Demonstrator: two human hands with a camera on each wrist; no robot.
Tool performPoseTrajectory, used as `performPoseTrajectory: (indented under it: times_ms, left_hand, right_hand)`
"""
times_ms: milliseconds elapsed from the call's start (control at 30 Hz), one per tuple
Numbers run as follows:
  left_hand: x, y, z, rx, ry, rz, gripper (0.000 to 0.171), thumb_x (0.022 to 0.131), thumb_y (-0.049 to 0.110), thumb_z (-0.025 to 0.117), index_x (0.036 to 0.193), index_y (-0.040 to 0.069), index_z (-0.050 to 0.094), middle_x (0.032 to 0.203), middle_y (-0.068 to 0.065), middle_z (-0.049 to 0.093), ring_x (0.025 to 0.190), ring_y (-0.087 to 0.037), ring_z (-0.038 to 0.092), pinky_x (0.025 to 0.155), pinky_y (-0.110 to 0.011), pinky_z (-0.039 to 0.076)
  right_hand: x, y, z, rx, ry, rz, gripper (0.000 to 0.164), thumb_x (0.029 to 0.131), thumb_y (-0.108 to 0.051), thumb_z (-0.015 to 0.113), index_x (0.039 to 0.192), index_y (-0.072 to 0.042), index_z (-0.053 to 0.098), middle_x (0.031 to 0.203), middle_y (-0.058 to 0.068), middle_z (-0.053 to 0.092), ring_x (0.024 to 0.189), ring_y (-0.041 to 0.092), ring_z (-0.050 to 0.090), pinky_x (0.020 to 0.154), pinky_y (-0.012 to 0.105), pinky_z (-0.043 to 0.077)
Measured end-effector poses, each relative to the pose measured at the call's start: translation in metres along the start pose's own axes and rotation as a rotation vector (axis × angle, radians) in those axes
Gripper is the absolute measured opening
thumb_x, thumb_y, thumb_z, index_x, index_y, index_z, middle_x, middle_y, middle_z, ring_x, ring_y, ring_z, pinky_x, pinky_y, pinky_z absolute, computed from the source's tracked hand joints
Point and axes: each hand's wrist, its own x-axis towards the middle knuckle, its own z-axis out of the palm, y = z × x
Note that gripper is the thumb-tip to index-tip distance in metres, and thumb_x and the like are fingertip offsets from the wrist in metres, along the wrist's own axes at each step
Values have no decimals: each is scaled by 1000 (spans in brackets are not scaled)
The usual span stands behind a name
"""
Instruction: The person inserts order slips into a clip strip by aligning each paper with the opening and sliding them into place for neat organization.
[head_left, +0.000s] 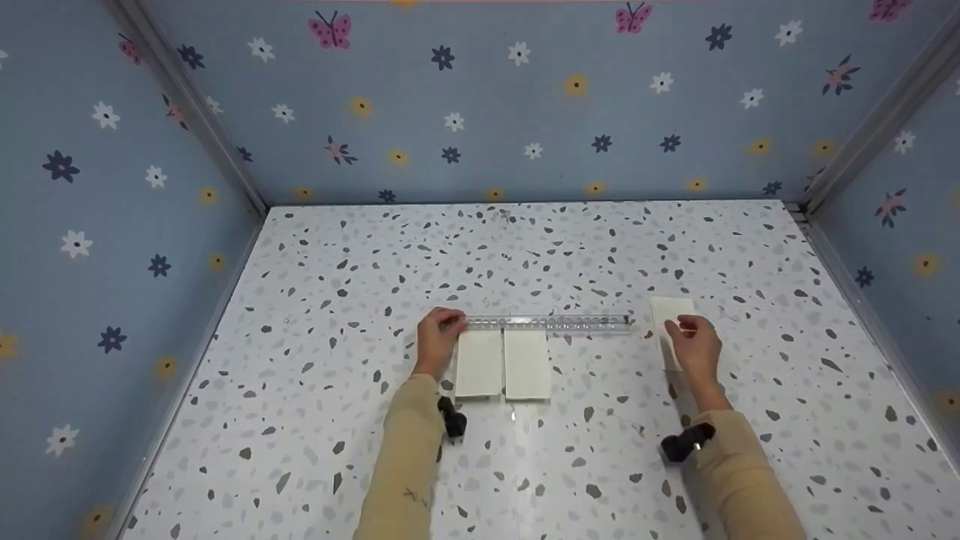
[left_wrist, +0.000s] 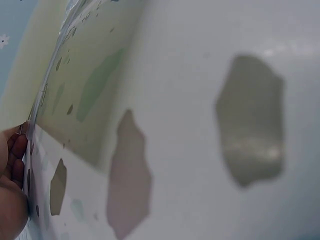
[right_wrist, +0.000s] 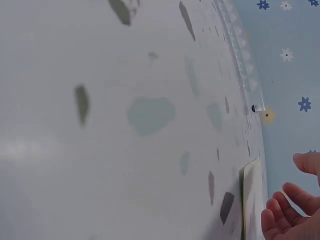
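Observation:
A clear plastic ruler (head_left: 570, 323) lies left to right on the table. My left hand (head_left: 437, 339) grips its left end between thumb and fingers; the left wrist view catches only part of that hand (left_wrist: 14, 192) at the frame's edge. Below the ruler, two cream folded papers (head_left: 478, 366) lie side by side, with a narrow gap between them and their top edges at the ruler. Off to the right, a third cream folded paper (head_left: 667, 309) lies partly covered by my right hand (head_left: 697, 349). That hand's thumb and fingers stand apart, nothing between them, beside the paper (right_wrist: 254, 200) in the right wrist view.
The white speckled table (head_left: 360, 442) is bounded by blue flowered panels (head_left: 510, 97) at the back and both sides. Black camera mounts (head_left: 452, 420) sit at both wrists. A metal strip (head_left: 225, 169) runs along the back left corner.

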Motion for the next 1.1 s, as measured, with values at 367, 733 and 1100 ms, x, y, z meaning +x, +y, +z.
performPoseTrajectory:
  times_ms: [367,733,1100]
  left_hand:
    - [-2,2,-2,-10,-7,63,14,76,0,66,89,-5,65,84,-12,59,80,-21,54,74,-32,44]
    - [-1,-1,-1,-4,-2,46,14,76,1,67,89,-4,66,84,-10,59,80,-20,54,73,-30,43]
    - [0,1,-2,8,-7,25,13,76,3,67,88,-2,66,83,-8,59,79,-18,53,73,-29,43]
  right_hand:
    - [15,10,-9,-28,32,81,47,87,-19,56,123,7,42,120,24,43,109,34,41,91,41,34]
    - [25,15,-8,-16,14,145,62,79,-19,66,127,8,36,124,25,39,114,34,38,94,40,32]
    - [25,20,-3,-20,0,167,67,76,-19,69,127,8,34,122,24,39,111,33,39,92,40,34]
